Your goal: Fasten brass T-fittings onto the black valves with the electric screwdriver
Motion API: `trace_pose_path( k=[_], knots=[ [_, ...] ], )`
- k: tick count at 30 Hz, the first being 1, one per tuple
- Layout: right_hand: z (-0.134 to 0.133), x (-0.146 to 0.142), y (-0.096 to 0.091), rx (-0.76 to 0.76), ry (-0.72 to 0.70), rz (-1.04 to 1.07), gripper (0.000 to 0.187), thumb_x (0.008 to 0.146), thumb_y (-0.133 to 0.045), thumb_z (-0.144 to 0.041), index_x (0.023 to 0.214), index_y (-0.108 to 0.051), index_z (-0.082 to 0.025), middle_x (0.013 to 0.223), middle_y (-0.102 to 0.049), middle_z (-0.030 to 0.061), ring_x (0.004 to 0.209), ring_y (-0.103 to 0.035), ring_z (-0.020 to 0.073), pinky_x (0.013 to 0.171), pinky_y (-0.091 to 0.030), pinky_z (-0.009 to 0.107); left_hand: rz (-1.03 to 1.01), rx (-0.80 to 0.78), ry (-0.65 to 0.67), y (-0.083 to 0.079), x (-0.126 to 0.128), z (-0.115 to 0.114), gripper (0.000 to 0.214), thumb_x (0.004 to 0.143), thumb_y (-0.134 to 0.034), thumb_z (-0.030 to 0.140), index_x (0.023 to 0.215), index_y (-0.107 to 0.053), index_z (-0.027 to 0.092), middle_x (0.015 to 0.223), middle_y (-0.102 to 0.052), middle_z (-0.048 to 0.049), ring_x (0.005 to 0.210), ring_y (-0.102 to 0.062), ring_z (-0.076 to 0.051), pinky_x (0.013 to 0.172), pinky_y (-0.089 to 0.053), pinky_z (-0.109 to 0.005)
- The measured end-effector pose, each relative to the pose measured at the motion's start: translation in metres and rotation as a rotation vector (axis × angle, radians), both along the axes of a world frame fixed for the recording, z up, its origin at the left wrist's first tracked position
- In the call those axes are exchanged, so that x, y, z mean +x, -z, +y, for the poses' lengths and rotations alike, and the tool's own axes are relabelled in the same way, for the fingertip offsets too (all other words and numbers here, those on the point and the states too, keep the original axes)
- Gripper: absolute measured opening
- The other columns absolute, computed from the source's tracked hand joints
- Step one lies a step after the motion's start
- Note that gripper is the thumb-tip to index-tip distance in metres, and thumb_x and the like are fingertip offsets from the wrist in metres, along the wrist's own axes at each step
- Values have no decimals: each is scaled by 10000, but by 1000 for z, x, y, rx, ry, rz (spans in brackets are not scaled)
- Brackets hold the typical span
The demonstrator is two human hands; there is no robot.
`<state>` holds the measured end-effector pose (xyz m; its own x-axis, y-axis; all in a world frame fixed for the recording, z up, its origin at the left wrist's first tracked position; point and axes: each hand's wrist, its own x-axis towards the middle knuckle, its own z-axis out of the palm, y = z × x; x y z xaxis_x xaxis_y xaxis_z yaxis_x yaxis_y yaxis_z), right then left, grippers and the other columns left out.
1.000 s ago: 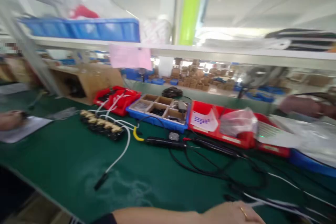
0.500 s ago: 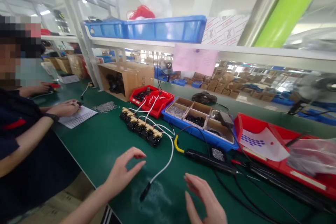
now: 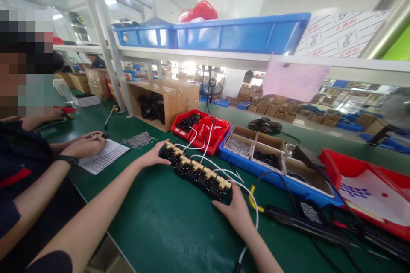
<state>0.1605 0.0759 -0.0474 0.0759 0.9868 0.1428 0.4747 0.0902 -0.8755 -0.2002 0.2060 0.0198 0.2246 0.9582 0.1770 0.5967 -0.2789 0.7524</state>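
Observation:
A row of black valve blocks with brass fittings (image 3: 197, 174) lies on the green bench, with white tubes (image 3: 224, 170) running from it. My left hand (image 3: 153, 156) grips the row's far left end. My right hand (image 3: 235, 210) grips its near right end, fingers against the last black block. Both hands hold the same row.
Behind the row stand a red bin (image 3: 205, 128), a blue divided tray (image 3: 275, 166) and another red bin (image 3: 368, 192). Black cables and a probe (image 3: 301, 222) lie at the right. A co-worker's hands (image 3: 83, 145) rest on a white sheet at the left, beside a pile of small metal parts (image 3: 139, 140).
The camera has swung left. Both my hands moved forward from hovering above the bench and took hold of the two ends of the valve row.

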Motion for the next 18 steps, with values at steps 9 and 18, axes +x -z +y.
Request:
trace_pose_path(
  k=[9,18],
  knots=[
    [6,-16,-17,-53,-85,121,867,703,-812,-270,1414,-328,-164,1241,-614,100,1162,-604,279,1073,-460,409,-82,-133,123,7,6,4,922,651,-814,564,1397,-427,183,1386,-574,-98,1312,-521,-307,1170,-361,-449],
    [-16,-6,-28,-79,-165,227,905,668,-799,-196,1441,-329,-168,1207,-628,94,1129,-616,267,1040,-478,394,-70,-238,83,1,7,-10,959,648,-782,628,1420,-423,186,1404,-571,-110,1309,-524,-329,1162,-369,-474]
  ],
)
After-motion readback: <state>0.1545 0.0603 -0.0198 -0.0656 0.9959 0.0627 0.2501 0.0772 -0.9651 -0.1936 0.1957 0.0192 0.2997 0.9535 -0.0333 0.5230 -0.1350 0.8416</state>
